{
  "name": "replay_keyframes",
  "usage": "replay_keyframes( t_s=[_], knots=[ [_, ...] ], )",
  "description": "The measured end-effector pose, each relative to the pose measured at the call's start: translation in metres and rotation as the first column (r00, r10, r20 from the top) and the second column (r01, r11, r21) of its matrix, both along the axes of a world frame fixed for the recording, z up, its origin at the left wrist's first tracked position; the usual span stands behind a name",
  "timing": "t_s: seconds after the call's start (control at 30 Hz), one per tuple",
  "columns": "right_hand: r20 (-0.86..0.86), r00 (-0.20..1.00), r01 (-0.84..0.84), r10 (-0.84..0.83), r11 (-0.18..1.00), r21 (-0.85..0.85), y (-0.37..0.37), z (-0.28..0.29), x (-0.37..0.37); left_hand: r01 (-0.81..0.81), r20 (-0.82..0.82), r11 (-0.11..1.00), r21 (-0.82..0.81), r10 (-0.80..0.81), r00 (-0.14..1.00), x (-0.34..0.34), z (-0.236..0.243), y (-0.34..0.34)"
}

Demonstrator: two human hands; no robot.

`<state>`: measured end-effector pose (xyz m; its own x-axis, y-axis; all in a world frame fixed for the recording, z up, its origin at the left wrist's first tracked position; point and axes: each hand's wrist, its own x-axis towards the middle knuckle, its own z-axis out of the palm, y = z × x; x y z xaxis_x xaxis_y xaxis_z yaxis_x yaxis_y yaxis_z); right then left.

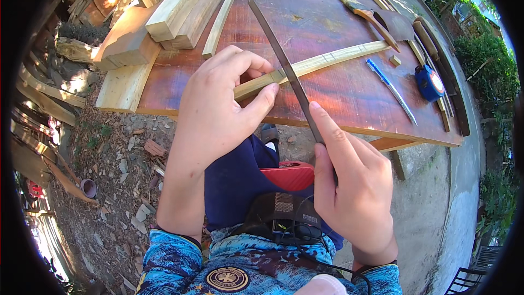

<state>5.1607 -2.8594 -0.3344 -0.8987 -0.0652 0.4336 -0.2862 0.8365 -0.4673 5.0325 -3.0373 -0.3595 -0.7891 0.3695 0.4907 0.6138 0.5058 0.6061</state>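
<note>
**File laid across bamboo strip at table edge**

Head view: L hand (218, 106) grips the near end of a pale curved wooden strip (322, 63), fingers curled over the top, thumb pressed against the side facing the person. Strip runs from that hand up and to the right over the reddish-brown board tabletop (327, 22), far end near the hatchet. R hand (352, 180) is closed round the handle end of a long flat metal file (284, 63), index finger stretched along the blade; handle itself hidden in the palm. File crosses over the strip just right of the L thumb, touching it, tip pointing away toward the far-left part of the board.

On the table, R side: hatchet w/ wooden handle (382, 22), blue pen (390, 87) lying diagonal, small wood block (394, 60) just beside the pen's upper end, blue tape measure (429, 83) near the edge. A dark stick (426, 38) lies past the hatchet. Far-left corner: stack of light timber offcuts (174, 5), and one thin lath (221, 19) leaning along them.

Below the table: person's dark blue trousers (240, 175), something red (289, 175) on the lap, black strap device (281, 213) at the chest, blue patterned sleeves. Ground to the L is dirt w/ wood chips and scrap planks (38, 109); R side concrete, shrubs (486, 65) beyond.
</note>
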Motion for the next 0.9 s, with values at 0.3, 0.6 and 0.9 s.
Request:
replay_keyframes(
  t_s=[0.3, 0.6, 0.9],
  knots=[
    [-0.038, 0.997, -0.064, 0.069, 0.991, 0.114, 0.004, 0.001, -0.002, -0.002, -0.030, 1.000, -0.007, 0.002, 1.000, -0.001, -0.001, -0.001],
    [-0.011, 1.000, -0.010, 0.011, 0.999, 0.046, -0.004, 0.007, -0.004, 0.007, -0.038, 1.000, 0.013, -0.007, 0.999, -0.001, -0.002, -0.002],
    [0.013, 1.000, -0.008, 0.007, 0.997, 0.083, -0.004, 0.007, -0.008, 0.038, -0.040, 0.999, 0.035, -0.037, 0.999, -0.001, -0.002, -0.002]
  ],
)
